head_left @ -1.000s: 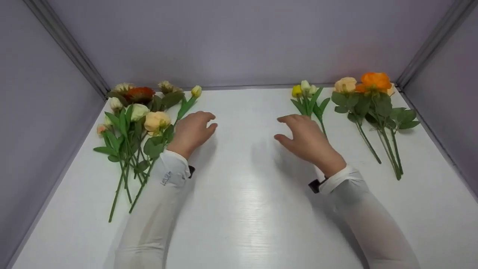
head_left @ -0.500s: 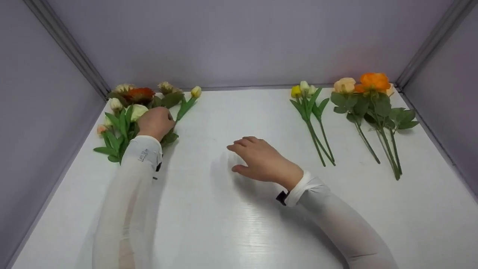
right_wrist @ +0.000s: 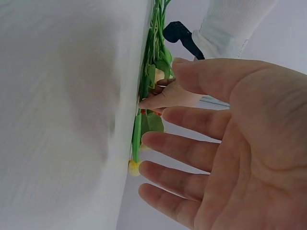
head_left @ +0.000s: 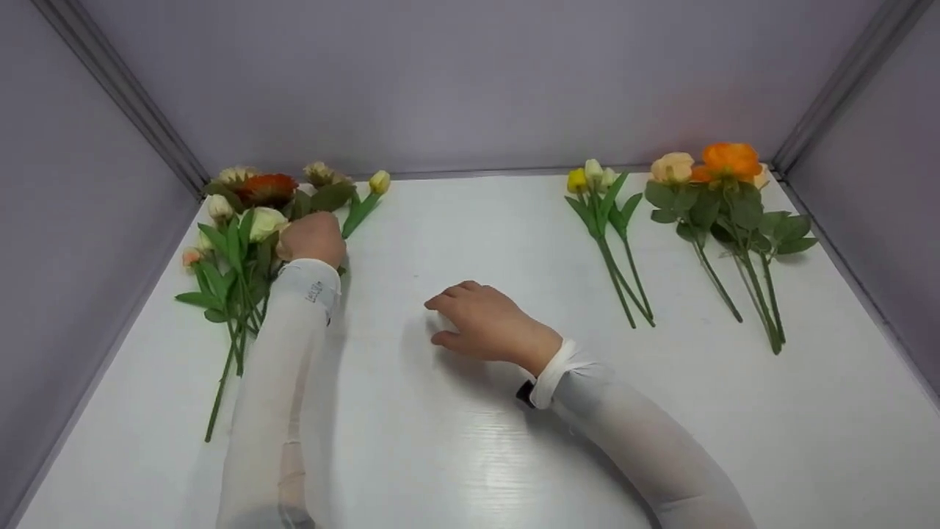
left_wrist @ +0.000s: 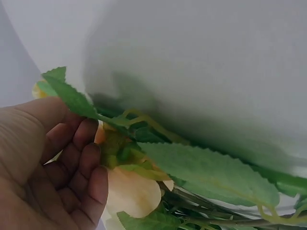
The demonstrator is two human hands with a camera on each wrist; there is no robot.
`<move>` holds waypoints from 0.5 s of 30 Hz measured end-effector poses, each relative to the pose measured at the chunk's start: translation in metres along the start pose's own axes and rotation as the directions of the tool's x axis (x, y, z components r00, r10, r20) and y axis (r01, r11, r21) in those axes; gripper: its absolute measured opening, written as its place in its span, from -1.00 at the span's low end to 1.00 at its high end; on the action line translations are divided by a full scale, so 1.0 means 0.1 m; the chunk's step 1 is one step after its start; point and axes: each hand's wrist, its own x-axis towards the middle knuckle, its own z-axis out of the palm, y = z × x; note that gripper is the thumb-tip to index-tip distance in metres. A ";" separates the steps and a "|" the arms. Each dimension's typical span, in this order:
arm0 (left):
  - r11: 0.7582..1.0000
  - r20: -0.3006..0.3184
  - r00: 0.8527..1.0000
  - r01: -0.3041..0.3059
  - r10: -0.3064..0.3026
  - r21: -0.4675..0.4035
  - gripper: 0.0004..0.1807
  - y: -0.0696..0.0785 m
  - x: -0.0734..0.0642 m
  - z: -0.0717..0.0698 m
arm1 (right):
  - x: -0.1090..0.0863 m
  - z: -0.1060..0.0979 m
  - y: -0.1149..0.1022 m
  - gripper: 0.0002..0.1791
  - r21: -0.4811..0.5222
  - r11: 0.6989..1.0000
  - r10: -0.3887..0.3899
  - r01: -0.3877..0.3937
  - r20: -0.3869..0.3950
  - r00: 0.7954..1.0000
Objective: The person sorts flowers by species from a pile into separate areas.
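My left hand (head_left: 316, 239) is at the flower pile on the left, its fingers curled at a peach rose (left_wrist: 134, 194) from above. In the left wrist view, thumb and fingertips come together by the base of the bloom, with a serrated leaf (left_wrist: 206, 170) beside them; the head view mostly hides the rose behind the hand. A yellow tulip (head_left: 380, 182) lies just beyond it. Over the middle of the white table (head_left: 411, 441) hovers my right hand (head_left: 488, 323), fingers loosely spread and holding nothing, palm facing left.
Around the left hand lie a pale green rose (head_left: 266, 224), a rust-red flower (head_left: 268, 189) and white tulips (head_left: 219, 208). At the back right are yellow and white tulips (head_left: 578, 180), a peach rose (head_left: 672, 168) and orange flowers (head_left: 732, 162). Grey-purple panels (head_left: 470, 88) enclose the table.
My left hand has moved left onto the pile and curled at the peach rose, then shifted slightly right. The right hand has come away from the right-hand tulips toward the table's middle.
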 end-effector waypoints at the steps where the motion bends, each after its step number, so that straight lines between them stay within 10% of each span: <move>1: 1.000 -0.002 1.000 0.004 -0.004 0.018 -0.85 0.01 0.00 0.01 | 0.00 0.00 0.01 -0.47 0.002 1.000 0.002 -0.002 -0.005 1.000; 15: 0.992 -0.058 0.998 -0.025 0.018 -0.127 -0.74 0.04 0.02 0.04 | 0.02 0.01 0.12 -0.54 0.038 0.999 0.021 -0.019 -0.033 0.999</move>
